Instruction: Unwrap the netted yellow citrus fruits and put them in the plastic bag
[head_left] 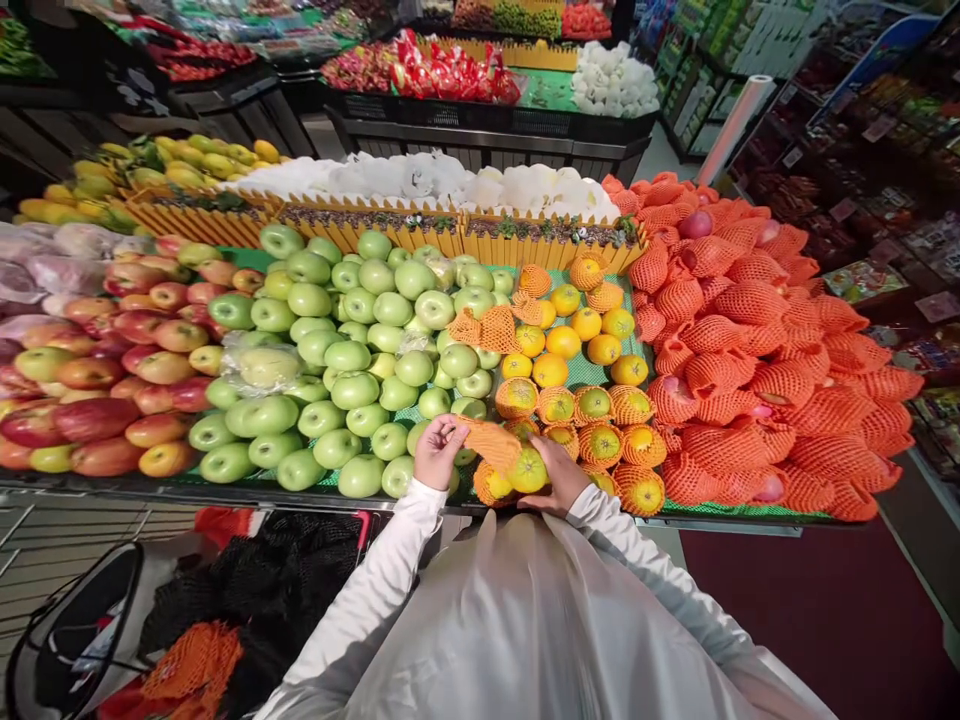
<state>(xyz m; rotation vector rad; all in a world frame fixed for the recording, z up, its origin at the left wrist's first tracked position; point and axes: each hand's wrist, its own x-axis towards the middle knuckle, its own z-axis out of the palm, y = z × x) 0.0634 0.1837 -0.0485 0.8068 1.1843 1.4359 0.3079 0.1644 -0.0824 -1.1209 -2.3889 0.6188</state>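
Note:
My left hand (437, 455) pinches the end of an orange foam net sleeve (491, 447), which stretches out flat to the right. In my right hand (559, 478) is a yellow-green orange (529, 470), with the fingers curved round its right side. The sleeve's right end lies close by this fruit; I cannot tell whether they touch. Just left of the held fruit sits a netted orange (493, 484) at the front edge. Behind my hands are rows of netted oranges (595, 403) and bare oranges (563, 342). More loose foam sleeves (484, 328) lie over the green apples.
Green apples (352, 395) are heaped to the left, with red apples (97, 415) beyond. At right rise fruits in red-orange nets (750, 380). A low yellow fence (510, 240) runs behind. A cart (22, 555) with black netting (277, 570) stands at lower left.

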